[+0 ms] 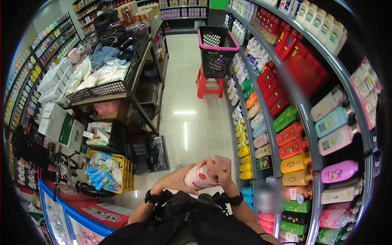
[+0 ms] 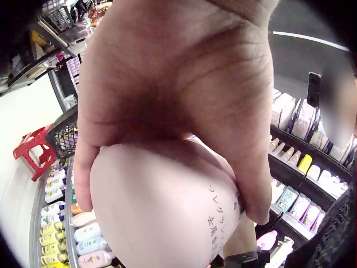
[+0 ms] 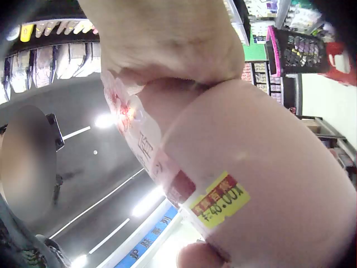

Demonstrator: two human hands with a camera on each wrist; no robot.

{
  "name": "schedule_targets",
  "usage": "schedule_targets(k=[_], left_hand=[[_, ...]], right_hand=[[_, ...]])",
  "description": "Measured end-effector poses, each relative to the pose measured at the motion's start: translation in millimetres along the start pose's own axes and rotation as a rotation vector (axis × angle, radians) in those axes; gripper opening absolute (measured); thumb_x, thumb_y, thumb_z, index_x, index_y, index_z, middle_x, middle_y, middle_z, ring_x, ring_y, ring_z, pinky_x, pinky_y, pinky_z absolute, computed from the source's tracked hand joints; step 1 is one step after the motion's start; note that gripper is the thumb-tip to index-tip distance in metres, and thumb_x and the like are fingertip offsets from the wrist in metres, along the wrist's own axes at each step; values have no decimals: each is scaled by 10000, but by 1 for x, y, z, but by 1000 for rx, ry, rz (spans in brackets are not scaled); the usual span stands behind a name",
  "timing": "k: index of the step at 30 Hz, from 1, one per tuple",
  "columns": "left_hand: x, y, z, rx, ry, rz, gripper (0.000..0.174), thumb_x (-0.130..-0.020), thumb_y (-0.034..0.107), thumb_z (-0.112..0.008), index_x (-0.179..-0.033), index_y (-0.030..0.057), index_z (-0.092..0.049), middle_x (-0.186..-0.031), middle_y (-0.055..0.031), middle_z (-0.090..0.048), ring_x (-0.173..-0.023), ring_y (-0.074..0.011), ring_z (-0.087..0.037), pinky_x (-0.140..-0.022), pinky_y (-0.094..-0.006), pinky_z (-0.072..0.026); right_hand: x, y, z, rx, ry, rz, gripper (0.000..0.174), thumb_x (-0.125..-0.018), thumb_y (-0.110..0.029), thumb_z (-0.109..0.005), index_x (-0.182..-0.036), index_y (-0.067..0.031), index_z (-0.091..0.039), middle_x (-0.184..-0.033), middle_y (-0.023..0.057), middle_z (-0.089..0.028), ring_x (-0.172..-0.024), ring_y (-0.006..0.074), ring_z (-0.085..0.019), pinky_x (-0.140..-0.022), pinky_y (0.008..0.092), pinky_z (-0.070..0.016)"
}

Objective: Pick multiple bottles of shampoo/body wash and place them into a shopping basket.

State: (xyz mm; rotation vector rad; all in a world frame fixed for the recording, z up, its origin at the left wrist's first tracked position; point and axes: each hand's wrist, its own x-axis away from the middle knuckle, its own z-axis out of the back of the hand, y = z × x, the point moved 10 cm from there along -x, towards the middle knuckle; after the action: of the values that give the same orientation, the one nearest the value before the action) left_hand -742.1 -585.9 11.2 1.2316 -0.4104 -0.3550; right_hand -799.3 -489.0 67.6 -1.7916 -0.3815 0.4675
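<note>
Both hands hold a pale pink bottle [image 1: 198,178] in front of the person's body, tilted over the aisle. My left hand [image 1: 174,179] grips its body, with fingers and thumb on opposite sides in the left wrist view. Dark printed characters [image 2: 215,215] run down the bottle there. At the upper end, my right hand [image 1: 222,174] curls round the bottle, hiding part of its top. A yellow price sticker [image 3: 220,200] and a label with red flowers [image 3: 127,114] show in the right wrist view.
Shelves of bottles [image 1: 294,163] line the right side. Ahead, a black shopping basket [image 1: 218,61] with a pink rim sits on a red stool [image 1: 209,87]. On the left are a loaded table [image 1: 134,87], a yellow crate [image 1: 130,175] and a blue-edged freezer [image 1: 51,200].
</note>
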Motion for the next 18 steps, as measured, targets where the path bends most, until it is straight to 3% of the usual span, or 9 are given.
schedule_targets(k=[2, 4, 12, 14, 18], left_hand=[[-17, -10, 39, 57, -72, 102, 861, -606, 348, -870, -1273, 8, -443, -1054, -179, -637, -977, -299, -628, -873, -370, -485], [-32, -7, 85, 41, -56, 31, 845, -604, 348, -871, -1255, 7, -453, -1044, -179, -639, -964, -300, -631, -861, -368, -489], [-105, -15, 225, 34, -59, -32, 876, -594, 367, -879, -1270, 13, -448, -1062, -177, -635, -979, -287, -632, -861, -358, -494], [-129, -16, 251, 57, -39, -80, 877, -596, 366, -879, -1271, 12, -446, -1066, -175, -633, -981, -284, -631, -867, -361, -494], [-184, -39, 296, 69, -66, -13, 886, -599, 369, -879, -1277, 4, -438, -1085, -180, -628, -1008, -281, -624, -899, -362, -483]], right_hand=[[-39, 8, -12, 22, 0, -12, 296, -860, -178, -578, -658, 34, -533, -812, 195, -668, -752, 191, -629, -677, 293, -499], [-86, 6, -19, -4, 62, 8, 276, -883, -158, -599, -682, 31, -572, -789, 129, -667, -692, 119, -576, -639, 262, -471], [-237, 8, -18, 9, 109, 49, 343, -897, -219, -574, -658, 25, -545, -761, 142, -655, -644, 101, -539, -615, 235, -441], [-270, 11, -11, -6, 116, 14, 351, -881, -248, -592, -662, 14, -513, -783, 217, -650, -791, 243, -637, -746, 337, -504], [-343, 26, 13, 24, 132, -26, 348, -883, -250, -592, -667, 11, -515, -793, 217, -652, -798, 238, -636, -741, 326, -499]])
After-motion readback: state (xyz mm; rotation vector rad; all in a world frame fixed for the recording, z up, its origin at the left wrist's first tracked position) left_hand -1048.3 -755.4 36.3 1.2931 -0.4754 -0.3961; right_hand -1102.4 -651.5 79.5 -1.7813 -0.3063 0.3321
